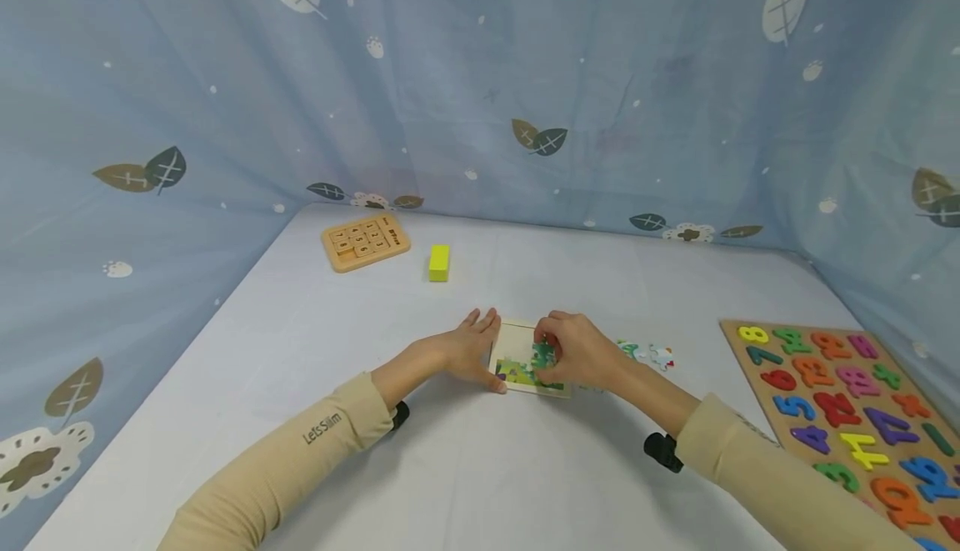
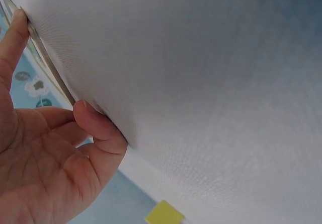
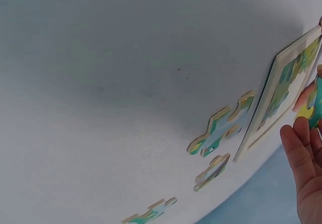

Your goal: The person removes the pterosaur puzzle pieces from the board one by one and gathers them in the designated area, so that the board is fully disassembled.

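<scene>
A small wooden puzzle tray (image 1: 516, 338) lies in the middle of the table, with fitted pieces along its near side and bare wood toward the back. My left hand (image 1: 468, 353) rests along the tray's left edge; the thumb reaches the near corner, and the fingers stretch toward the far one. Over the tray's right part, my right hand (image 1: 583, 353) pinches a green jigsaw piece (image 3: 317, 103), held above the board in the right wrist view. To the right of the tray lie loose jigsaw pieces (image 1: 662, 357), partly covered by the right hand and forearm.
A wooden number slide puzzle (image 1: 366, 240) lies at the back left, with a yellow block (image 1: 439, 263) beside it. A large board of colourful numbers and letters (image 1: 783, 434) takes up the right side. A blue leaf-patterned curtain (image 1: 480, 76) hangs behind the table.
</scene>
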Available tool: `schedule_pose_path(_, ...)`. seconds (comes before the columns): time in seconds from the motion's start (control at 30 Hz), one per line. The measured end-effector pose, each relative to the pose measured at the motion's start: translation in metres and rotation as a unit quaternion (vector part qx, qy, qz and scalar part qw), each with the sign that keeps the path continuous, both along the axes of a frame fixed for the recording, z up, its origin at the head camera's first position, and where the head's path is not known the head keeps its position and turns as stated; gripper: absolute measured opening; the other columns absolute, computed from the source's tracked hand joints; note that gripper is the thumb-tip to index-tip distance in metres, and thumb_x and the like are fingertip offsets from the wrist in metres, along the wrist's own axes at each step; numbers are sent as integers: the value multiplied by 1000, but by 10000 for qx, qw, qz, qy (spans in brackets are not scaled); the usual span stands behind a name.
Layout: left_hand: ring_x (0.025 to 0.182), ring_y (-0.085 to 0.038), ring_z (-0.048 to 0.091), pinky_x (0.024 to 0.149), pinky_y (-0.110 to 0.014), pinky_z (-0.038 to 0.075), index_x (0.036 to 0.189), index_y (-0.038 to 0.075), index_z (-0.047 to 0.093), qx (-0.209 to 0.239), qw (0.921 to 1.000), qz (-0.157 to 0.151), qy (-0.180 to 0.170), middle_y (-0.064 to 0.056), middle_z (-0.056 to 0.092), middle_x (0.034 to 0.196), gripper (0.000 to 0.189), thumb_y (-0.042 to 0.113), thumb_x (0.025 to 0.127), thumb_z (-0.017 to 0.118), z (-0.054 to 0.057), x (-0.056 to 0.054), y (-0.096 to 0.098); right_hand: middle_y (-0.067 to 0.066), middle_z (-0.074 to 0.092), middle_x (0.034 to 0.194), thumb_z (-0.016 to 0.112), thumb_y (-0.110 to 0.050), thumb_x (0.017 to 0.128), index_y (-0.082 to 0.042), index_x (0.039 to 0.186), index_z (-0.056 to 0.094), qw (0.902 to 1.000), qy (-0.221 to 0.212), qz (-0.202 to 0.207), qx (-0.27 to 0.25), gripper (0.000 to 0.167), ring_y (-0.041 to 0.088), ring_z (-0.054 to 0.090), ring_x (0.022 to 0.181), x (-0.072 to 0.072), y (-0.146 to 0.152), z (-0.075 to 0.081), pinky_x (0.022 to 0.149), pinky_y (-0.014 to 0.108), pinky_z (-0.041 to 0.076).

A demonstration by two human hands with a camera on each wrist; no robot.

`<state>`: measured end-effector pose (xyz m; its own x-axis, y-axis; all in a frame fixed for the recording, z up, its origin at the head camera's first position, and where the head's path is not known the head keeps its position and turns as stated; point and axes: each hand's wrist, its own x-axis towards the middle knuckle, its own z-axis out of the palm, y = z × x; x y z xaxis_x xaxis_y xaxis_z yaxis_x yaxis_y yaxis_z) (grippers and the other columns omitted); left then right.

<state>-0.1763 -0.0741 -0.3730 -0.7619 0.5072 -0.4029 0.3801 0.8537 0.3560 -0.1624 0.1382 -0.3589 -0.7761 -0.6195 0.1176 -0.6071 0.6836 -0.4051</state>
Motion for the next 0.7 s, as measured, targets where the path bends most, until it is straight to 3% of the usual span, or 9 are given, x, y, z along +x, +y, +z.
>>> schedule_pose_path(0.47, 150, -33, -7, 121, -45, 10, 154, 1, 4, 2, 10000, -50, -15, -12, -4, 162, 109, 51, 83, 70, 0, -1, -1, 0, 58, 81, 83, -15, 70, -2, 95, 69, 9999, 79, 1, -124, 32, 10, 54, 69, 9, 15, 0, 61, 17, 47)
schedule_pose_path(0.7, 149, -33, -8, 121, -46, 10, 154, 2, 4, -15, 10000, -79, -38, -11, -5, 162, 109, 52, 83, 69, 0, 0, 0, 1, 60, 85, 81, -14, 70, -1, 98, 71, 9991, 34, -253, -332, 32, 11, 58, 73, 14, 25, -4, 65, 27, 55)
